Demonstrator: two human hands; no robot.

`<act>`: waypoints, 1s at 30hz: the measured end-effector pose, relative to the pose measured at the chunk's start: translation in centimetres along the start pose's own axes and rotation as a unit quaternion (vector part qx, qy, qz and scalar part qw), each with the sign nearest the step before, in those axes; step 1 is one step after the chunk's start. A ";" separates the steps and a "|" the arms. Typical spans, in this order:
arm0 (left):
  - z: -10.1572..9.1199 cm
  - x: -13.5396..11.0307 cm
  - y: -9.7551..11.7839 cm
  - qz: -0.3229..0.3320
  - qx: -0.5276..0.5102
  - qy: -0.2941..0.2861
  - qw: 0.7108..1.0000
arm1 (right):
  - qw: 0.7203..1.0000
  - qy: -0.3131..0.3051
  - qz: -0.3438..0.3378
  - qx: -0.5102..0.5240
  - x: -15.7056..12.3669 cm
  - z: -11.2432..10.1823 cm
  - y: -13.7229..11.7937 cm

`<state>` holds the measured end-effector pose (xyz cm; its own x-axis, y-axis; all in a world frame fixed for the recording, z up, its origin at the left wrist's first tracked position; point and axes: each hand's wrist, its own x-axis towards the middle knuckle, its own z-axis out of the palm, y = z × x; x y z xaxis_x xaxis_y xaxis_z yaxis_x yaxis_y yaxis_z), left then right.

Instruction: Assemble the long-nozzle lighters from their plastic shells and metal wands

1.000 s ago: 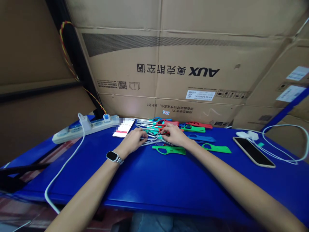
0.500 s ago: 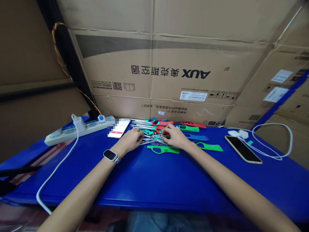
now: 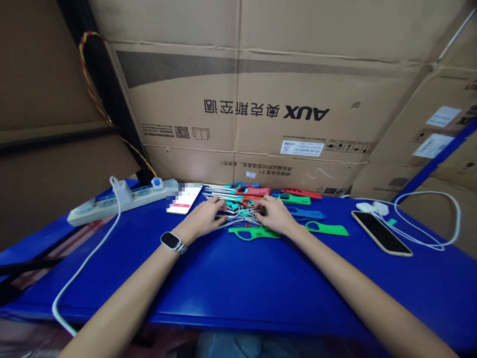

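Both my hands work at a pile of long-nosed lighters with metal tubes and red, green, blue and teal handles, at the far middle of the blue table. My left hand, with a smartwatch on its wrist, has its fingers curled on the thin metal tubes. My right hand is closed over parts in the pile; what it holds is hidden under its fingers. A green handle lies just in front of my hands, and another green handle lies to the right.
A white phone lies left of the pile, beside a power strip whose white cable trails over the front edge. A dark phone with a white charger cable lies at right. Large cardboard boxes wall the back.
My hands have stayed on the pile, with only small finger movements. The camera view has shifted slightly.
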<state>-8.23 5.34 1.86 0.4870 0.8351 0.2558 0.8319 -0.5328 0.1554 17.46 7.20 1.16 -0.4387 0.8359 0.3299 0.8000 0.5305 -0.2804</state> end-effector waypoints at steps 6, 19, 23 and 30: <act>0.0 -0.3 0.6 0.006 -0.002 -0.021 1.000 | 0.999 0.020 -0.042 0.010 -0.9 0.2 -0.7; -0.4 -0.3 0.7 0.056 -0.013 0.058 0.997 | 0.998 -0.003 -0.062 -0.009 -1.3 0.1 -1.2; -0.6 -0.5 1.1 0.049 -0.067 0.073 0.994 | 0.997 0.030 -0.067 0.024 -1.2 -0.1 -1.0; -0.6 -0.8 2.3 0.077 -0.157 0.117 0.978 | 0.984 0.088 -0.003 0.155 -2.0 -1.9 -1.2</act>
<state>-6.90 3.37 2.62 0.4953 0.7073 0.5045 0.6129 -0.6960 0.3741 18.17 4.64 2.50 -0.3436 0.8098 0.4756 0.6230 0.5754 -0.5298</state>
